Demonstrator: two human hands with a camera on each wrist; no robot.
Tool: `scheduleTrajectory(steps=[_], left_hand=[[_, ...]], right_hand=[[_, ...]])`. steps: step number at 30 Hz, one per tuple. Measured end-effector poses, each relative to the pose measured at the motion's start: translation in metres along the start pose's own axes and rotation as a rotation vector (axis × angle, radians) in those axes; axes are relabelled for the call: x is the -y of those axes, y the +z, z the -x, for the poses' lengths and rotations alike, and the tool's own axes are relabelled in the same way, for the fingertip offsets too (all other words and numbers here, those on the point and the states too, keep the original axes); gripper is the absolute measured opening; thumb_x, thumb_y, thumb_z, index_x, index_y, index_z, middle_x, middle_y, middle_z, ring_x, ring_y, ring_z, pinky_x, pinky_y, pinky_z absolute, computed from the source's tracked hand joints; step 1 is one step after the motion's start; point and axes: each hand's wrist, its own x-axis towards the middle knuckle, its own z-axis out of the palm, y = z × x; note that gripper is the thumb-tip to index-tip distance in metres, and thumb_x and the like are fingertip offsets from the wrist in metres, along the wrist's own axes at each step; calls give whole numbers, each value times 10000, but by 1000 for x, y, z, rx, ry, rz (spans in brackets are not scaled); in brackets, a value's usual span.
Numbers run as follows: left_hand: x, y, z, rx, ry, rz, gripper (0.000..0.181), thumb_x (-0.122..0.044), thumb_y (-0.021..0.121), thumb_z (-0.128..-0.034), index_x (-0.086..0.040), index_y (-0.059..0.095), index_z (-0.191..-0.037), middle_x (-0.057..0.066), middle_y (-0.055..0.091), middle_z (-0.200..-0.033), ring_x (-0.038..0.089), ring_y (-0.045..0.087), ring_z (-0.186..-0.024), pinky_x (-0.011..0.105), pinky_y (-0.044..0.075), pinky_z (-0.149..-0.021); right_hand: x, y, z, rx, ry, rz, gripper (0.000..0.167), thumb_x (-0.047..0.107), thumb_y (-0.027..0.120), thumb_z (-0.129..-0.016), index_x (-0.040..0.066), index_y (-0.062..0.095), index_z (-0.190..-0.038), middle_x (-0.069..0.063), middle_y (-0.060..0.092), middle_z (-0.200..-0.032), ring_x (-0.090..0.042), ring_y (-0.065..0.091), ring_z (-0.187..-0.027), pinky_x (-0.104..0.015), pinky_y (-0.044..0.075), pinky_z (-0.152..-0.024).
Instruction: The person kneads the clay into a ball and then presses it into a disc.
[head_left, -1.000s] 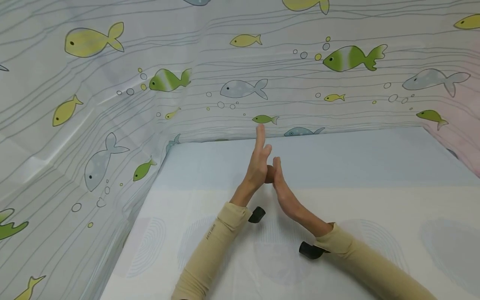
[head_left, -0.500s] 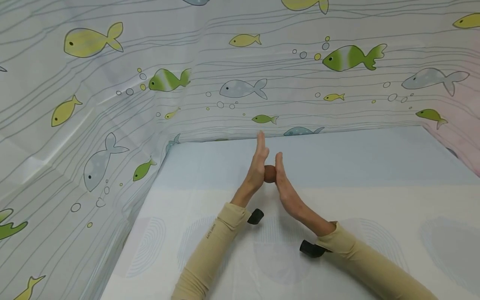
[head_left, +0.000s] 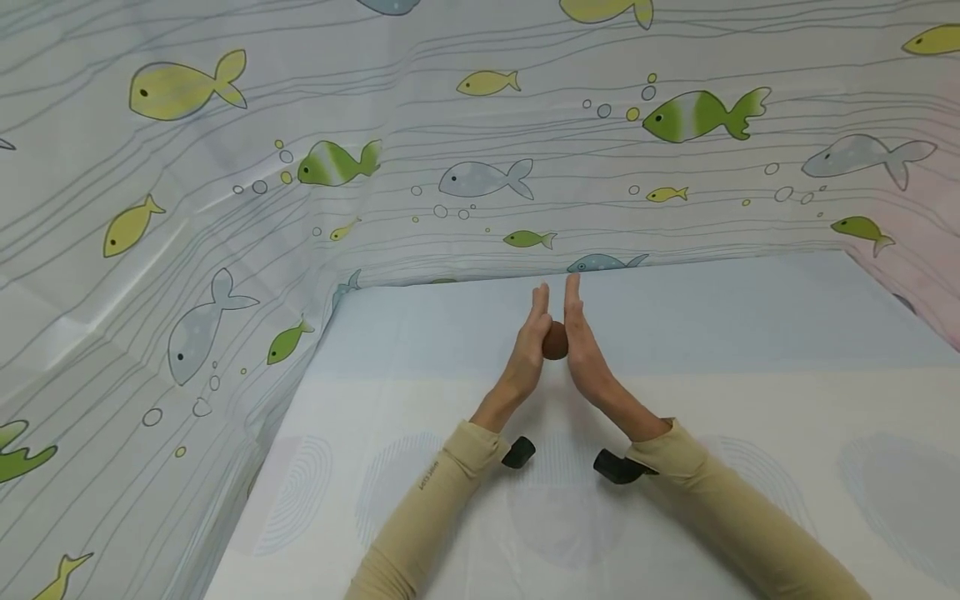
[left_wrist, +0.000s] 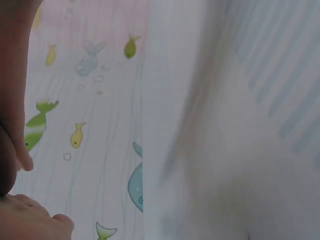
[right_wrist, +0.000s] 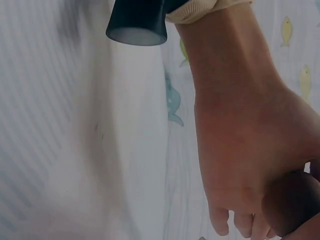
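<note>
A brown ball [head_left: 555,342] is pressed between two flat palms above the far part of the table. My left hand [head_left: 527,350] touches it from the left, fingers straight and pointing forward. From the right, my right hand [head_left: 587,354] presses with straight fingers, its tips slightly farther forward than the left's. The left wrist view catches only part of the dark ball [left_wrist: 6,165] at its left edge, with fingers near it. In the right wrist view the ball [right_wrist: 292,205] lies against the palm of the left hand [right_wrist: 245,140]; little of the right hand shows there.
A white table [head_left: 420,367] with pale blue patterns spreads beneath the hands. Behind and to the left hangs a fish-print curtain [head_left: 405,117]. Black wrist cameras, the left one [head_left: 518,452] and the right one [head_left: 618,467], stick out under the beige sleeves.
My left hand has slid back toward me and my right hand forward, the palms moving against each other with the ball between them. Both hands and the ball have shifted slightly right.
</note>
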Motion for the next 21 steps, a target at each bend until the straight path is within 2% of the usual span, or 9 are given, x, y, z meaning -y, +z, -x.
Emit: scheduleTrajectory(steps=[7, 14, 17, 18, 19, 20, 21], left_hand=[[-5, 9, 6, 3, 50, 12, 639, -377, 194, -1047, -95, 4, -1589, -16, -45, -1654, 75, -92, -1503, 391, 5, -1226], [-14, 20, 13, 7, 86, -36, 688, -403, 212, -1025, -81, -19, -1587, -38, -65, -1652, 69, -90, -1503, 397, 21, -1227], [-19, 22, 14, 7, 108, -62, 696, -403, 210, -1013, -94, -33, -1588, -45, -86, -1650, 74, -110, -1502, 414, 10, -1226], [-21, 23, 14, 9, 113, -69, 695, -400, 209, -1012, -97, -38, -1587, -48, -93, -1649, 74, -117, -1501, 416, 5, -1226], [-22, 23, 14, 12, 119, -74, 693, -394, 206, -1012, -100, -46, -1586, -50, -101, -1647, 75, -124, -1500, 416, 2, -1226], [-24, 22, 14, 13, 125, -78, 690, -387, 205, -1012, -99, -51, -1585, -45, -106, -1647, 81, -128, -1501, 417, 2, -1226], [-26, 22, 14, 14, 129, -79, 688, -379, 205, -1013, -98, -56, -1583, -44, -111, -1646, 83, -128, -1500, 415, 4, -1226]], right_hand=[[-7, -8, -12, -82, 41, -17, 686, 475, 70, -1052, 68, -126, -1568, -17, -160, -1648, -110, -133, -1501, -395, -28, -1224], [-14, -17, -17, -127, 78, -27, 660, 479, 73, -1049, 139, -138, -1575, 24, -180, -1642, -123, -121, -1500, -414, -67, -1215], [-17, -19, -16, -121, 92, -23, 659, 494, 73, -1046, 169, -149, -1575, 3, -176, -1642, -186, 29, -1499, -443, -30, -1214], [-17, -19, -15, -122, 98, -17, 664, 512, 69, -1041, 184, -150, -1575, -63, -88, -1655, -240, 215, -1450, -450, 78, -1209], [-18, -19, -15, -120, 106, -18, 665, 521, 70, -1039, 196, -151, -1574, -125, 2, -1643, -263, 282, -1400, -452, 110, -1198], [-18, -19, -14, -118, 109, -23, 667, 529, 70, -1037, 201, -150, -1574, -232, 209, -1554, -281, 339, -1342, -451, 131, -1196], [-19, -19, -13, -114, 115, -30, 664, 531, 73, -1037, 210, -150, -1574, -253, 301, -1449, -284, 376, -1284, -447, 151, -1190]])
